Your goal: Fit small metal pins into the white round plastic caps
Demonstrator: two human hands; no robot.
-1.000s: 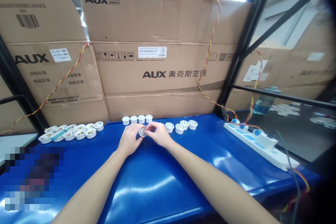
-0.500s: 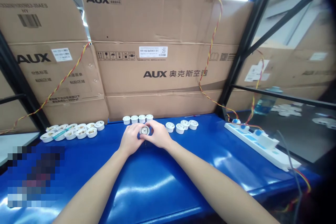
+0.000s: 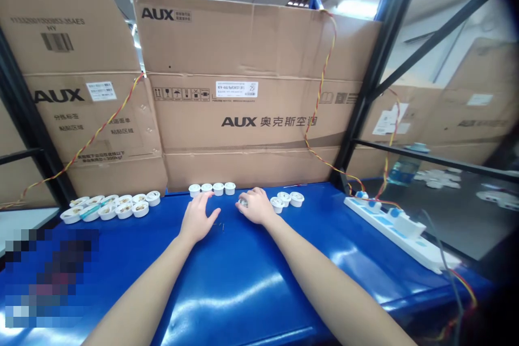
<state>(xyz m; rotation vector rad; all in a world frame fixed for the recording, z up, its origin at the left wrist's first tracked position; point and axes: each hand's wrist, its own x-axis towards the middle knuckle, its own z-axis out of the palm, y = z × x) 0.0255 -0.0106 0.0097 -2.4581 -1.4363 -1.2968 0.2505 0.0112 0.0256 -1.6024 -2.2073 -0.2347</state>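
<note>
My right hand (image 3: pixel 257 205) is closed around a small white round plastic piece (image 3: pixel 243 201), which shows at its fingertips. Its fingers partly cover the piece. To the left, my left hand (image 3: pixel 198 217) is open with thumb and fingers apart and nothing between them. Just past its fingertips stands a row of several white round pieces (image 3: pixel 218 189). Three more white round pieces (image 3: pixel 284 199) sit to the right of my right hand. A few tiny thin bits (image 3: pixel 221 227), too small to name, lie on the blue tabletop (image 3: pixel 231 281) between the hands.
At the left, several white cups (image 3: pixel 124 210) hold small brassy parts, and a teal tool (image 3: pixel 90 211) lies across them. A white power strip (image 3: pixel 401 235) with wires runs along the right edge. Cardboard sheets (image 3: pixel 251 157) close off the back.
My hands have moved apart. The left let go of the round piece and opened; the right moved rightward with a round piece. One piece of the right group is no longer visible.
</note>
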